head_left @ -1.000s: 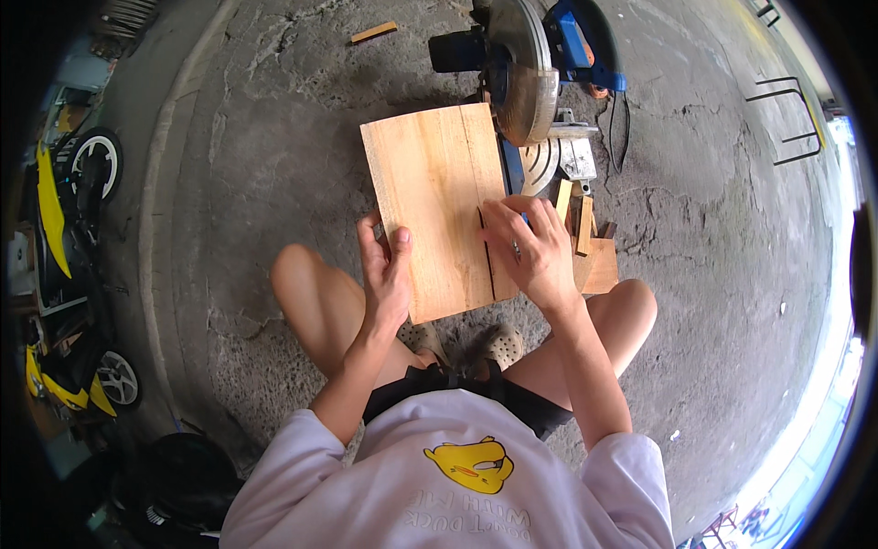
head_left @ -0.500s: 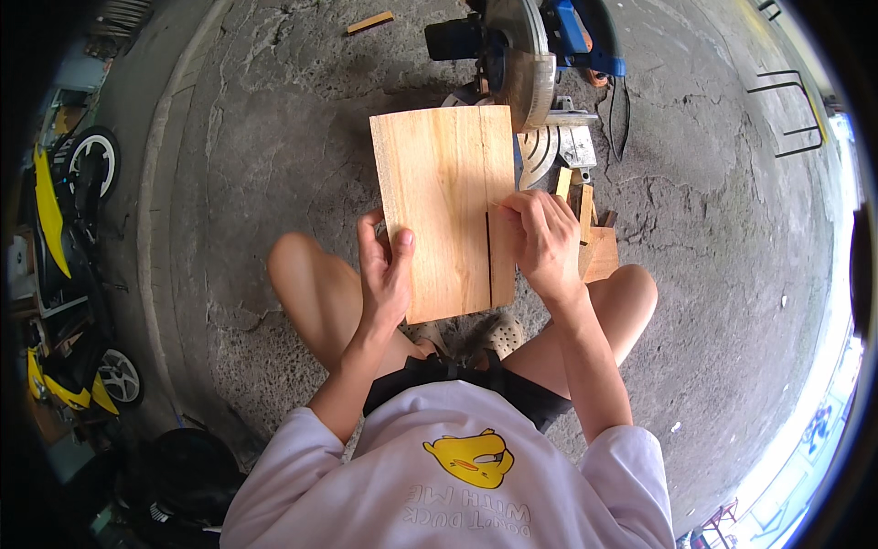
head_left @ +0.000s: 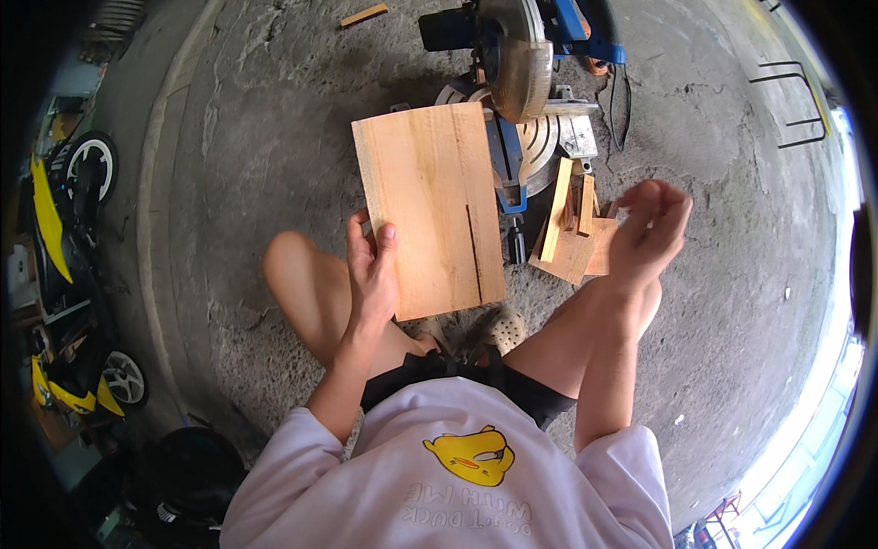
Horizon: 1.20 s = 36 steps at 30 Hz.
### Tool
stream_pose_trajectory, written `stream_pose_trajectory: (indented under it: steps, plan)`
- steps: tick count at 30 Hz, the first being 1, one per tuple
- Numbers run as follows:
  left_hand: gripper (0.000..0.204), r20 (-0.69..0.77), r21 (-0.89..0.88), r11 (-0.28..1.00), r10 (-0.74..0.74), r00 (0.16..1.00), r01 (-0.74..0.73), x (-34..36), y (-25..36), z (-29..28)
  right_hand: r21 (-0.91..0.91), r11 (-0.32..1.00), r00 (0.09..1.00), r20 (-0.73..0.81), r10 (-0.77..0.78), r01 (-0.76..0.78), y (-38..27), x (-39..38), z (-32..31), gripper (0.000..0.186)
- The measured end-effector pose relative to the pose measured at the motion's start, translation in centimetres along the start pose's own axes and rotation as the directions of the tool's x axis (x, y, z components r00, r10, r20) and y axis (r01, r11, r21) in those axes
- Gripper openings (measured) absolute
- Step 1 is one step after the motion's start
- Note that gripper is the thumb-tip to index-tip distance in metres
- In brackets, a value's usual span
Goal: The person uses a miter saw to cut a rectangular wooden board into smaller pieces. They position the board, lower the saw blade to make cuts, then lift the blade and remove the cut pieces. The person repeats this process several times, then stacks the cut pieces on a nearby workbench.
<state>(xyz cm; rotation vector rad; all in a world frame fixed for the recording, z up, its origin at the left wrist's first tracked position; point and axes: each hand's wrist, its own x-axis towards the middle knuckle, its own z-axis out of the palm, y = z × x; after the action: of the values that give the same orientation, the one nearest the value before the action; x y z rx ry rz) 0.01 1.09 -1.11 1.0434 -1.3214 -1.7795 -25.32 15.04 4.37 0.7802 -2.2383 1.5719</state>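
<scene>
My left hand (head_left: 372, 267) grips the lower left edge of a flat wooden board (head_left: 428, 206), thumb on top. The board is light brown with a straight saw cut running up from its lower edge near the right side. My right hand (head_left: 647, 229) is off the board, raised to the right with fingers loosely curled and nothing in it, over my right knee. I squat on a concrete floor (head_left: 256, 137).
A mitre saw (head_left: 521, 73) with a round blade and blue body stands just beyond the board. Wood offcuts (head_left: 572, 229) lie beside its base. A wood strip (head_left: 364, 15) lies farther off. Yellow vehicles with wheels (head_left: 87, 165) line the left edge.
My right hand has let go of the board's right edge and moved out to the right. The left hand still holds the board, which shows the saw cut now.
</scene>
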Motion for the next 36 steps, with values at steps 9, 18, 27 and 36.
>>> stream_pose_trajectory:
  steps: [9,18,27,36]
  plan:
    - [0.040,0.151,0.141,0.988,-0.091,0.984,0.070,3.7,1.2,-3.1,-0.682,0.729,0.952,0.259,0.163,0.061,6.1,1.5,-6.2,0.022]
    - [0.025,0.472,0.399,0.914,-0.274,0.838,0.074,6.4,4.5,-1.7,-0.416,0.906,0.858,0.436,0.271,-0.075,4.1,0.5,-4.1,0.011]
    - [0.025,0.529,0.349,0.933,-0.273,0.803,0.087,6.2,5.2,-1.4,-0.357,0.932,0.781,0.566,0.265,-0.058,2.6,-0.2,-2.9,0.019]
    - [0.023,0.556,0.366,0.924,-0.314,0.770,0.113,5.7,5.3,-1.9,-0.141,0.960,0.690,0.671,0.271,-0.241,3.0,-1.8,-2.2,0.023]
